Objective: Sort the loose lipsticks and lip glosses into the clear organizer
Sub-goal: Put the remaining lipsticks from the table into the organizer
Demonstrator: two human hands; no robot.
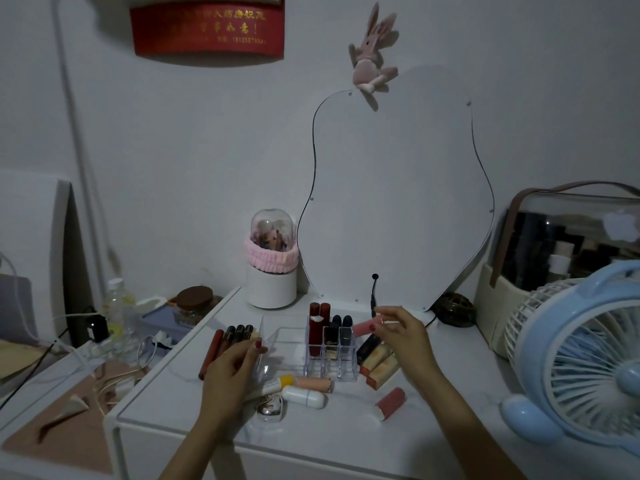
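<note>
1. A pink lipstick tube [367,326] is pinched between the thumb and fingertips of the right hand [403,336], raised just above and to the right of the clear organizer [329,355]; it is held lying sideways, probably so that it can be turned upright before being lowered into a slot.
2. The left hand [232,367] is laid on the row of slim lip glosses [230,339] at the organizer's left edge, fingers curled loosely over them. Whether one is actually gripped cannot be told; the hand seems placed to gather them or to steady the organizer's open tray.
3. Several slots at the back of the organizer are already filled: two dark red tubes [319,323] are stood upright, with dark-capped ones [341,327] beside them. The front cells appear empty, so the sorting is judged to be partly done.
4. Loose items are left on the white tabletop [450,393]: gold-toned tubes [379,362] leaned against the organizer's right side, a peach tube [313,383] and a white capsule-shaped case [304,396] in front, and a dusty-red tube [391,403] well apart at the right.
5. An empty slot is what the held tube calls for next.
</note>
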